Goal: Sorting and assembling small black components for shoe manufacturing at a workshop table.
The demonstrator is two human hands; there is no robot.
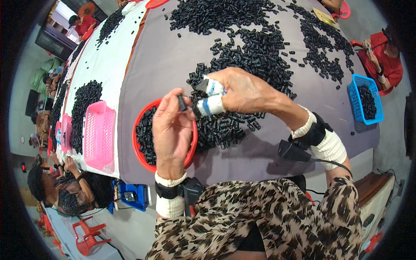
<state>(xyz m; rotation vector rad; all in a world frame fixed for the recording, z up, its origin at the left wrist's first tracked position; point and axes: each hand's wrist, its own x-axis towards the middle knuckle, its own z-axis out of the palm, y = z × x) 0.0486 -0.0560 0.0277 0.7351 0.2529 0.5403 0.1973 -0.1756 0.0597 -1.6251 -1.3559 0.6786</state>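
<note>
— What lay on the tabletop [173,56]?
— Heaped black caps [255,47], a red bowl [139,151] below both hands.
— And the hands?
— Left hand [171,128] pinched 1 cap [181,102] upright; right hand [238,91], fingers taped and pinched together, just beside it.

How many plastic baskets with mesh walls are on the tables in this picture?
3 clearly: a pink basket left of the red round tray, a second pink basket beyond it, and a blue basket at the right table edge. More may be hidden further left.
</note>
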